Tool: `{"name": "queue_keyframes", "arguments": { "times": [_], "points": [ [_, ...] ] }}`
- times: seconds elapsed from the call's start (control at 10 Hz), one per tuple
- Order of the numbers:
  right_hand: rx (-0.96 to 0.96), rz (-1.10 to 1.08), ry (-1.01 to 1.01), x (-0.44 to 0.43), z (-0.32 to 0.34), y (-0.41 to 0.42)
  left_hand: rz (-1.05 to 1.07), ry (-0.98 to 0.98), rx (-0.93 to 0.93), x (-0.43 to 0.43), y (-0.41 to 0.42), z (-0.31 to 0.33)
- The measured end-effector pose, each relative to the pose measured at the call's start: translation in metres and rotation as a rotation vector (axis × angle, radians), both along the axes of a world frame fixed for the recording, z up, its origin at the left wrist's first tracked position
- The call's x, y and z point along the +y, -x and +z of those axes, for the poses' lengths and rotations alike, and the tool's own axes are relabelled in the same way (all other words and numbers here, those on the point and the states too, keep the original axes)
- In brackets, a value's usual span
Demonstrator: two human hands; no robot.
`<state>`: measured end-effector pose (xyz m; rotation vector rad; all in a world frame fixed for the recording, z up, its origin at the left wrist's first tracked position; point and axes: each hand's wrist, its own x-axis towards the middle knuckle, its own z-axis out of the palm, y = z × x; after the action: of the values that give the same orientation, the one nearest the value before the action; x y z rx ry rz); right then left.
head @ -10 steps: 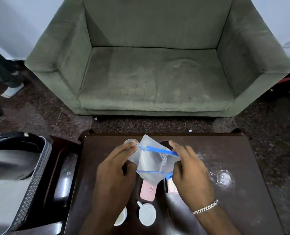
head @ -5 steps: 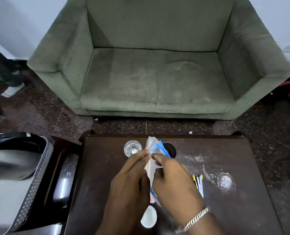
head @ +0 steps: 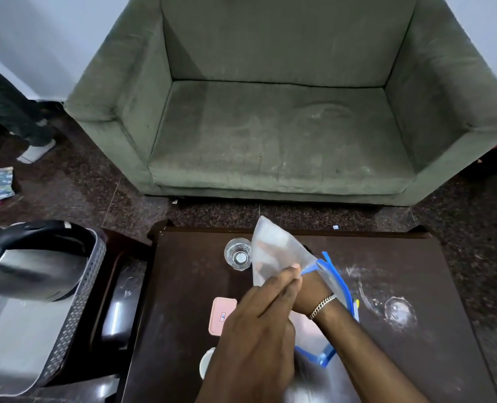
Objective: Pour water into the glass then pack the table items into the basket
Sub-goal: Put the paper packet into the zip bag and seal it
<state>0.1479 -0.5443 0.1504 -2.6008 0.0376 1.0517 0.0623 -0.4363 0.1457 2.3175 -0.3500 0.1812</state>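
A clear zip bag point(head: 273, 248) with a blue seal strip is held up over the dark wooden table point(head: 183, 286). My left hand point(head: 256, 330) pinches the bag's open edge near the blue strip. My right hand point(head: 306, 289), with a bracelet on the wrist, is pushed inside the bag; its fingers show only faintly through the plastic. A glass point(head: 238, 254) with water stands just left of the bag. A pink case point(head: 222, 315) lies beside my left hand, and a white cup point(head: 206, 362) is partly hidden under it. The grey mesh basket point(head: 75, 301) stands at the left.
A black and silver kettle point(head: 29, 257) lies in the basket. Spilled water point(head: 398, 311) marks the table's right side. Small pens point(head: 356, 304) peek out beside the bag. A green sofa point(head: 270, 135) stands beyond the table. A person's leg point(head: 14, 117) is at the far left.
My hands first held the bag open between them, then came together. Now my right hand has gone into the bag, and the bag is tilted up toward the far edge.
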Motion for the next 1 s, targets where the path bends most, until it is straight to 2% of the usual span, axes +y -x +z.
{"name": "queue_keyframes", "arguments": {
  "times": [0.1,0.2,0.4,0.5,0.6,0.7,0.8,1.0],
  "points": [
    [-0.554,0.313,-0.049,0.005,-0.013,0.005,0.071,0.007,0.047,0.008,-0.008,-0.003],
    [-0.556,0.424,-0.188,0.002,-0.032,0.012,0.133,-0.022,0.148,0.013,-0.013,-0.006],
    [-0.701,0.358,-0.432,-0.012,-0.009,0.029,0.298,0.03,0.106,0.014,-0.021,0.001],
    [-0.723,0.161,-0.568,-0.02,0.007,0.033,0.334,0.002,0.113,0.02,-0.027,0.001],
    [-0.641,-0.237,-0.77,-0.032,0.032,0.03,0.405,-0.037,0.168,0.036,-0.032,-0.003],
    [-0.431,-0.503,-0.921,-0.049,0.041,0.015,0.388,-0.054,0.18,0.039,-0.029,-0.006],
    [-0.277,-0.515,-0.899,-0.069,0.037,0.002,0.357,-0.069,0.181,0.035,-0.023,-0.008],
    [0.005,-0.427,-0.664,-0.097,0.032,-0.012,0.364,-0.091,0.162,0.034,-0.022,-0.014]
  ]
}}
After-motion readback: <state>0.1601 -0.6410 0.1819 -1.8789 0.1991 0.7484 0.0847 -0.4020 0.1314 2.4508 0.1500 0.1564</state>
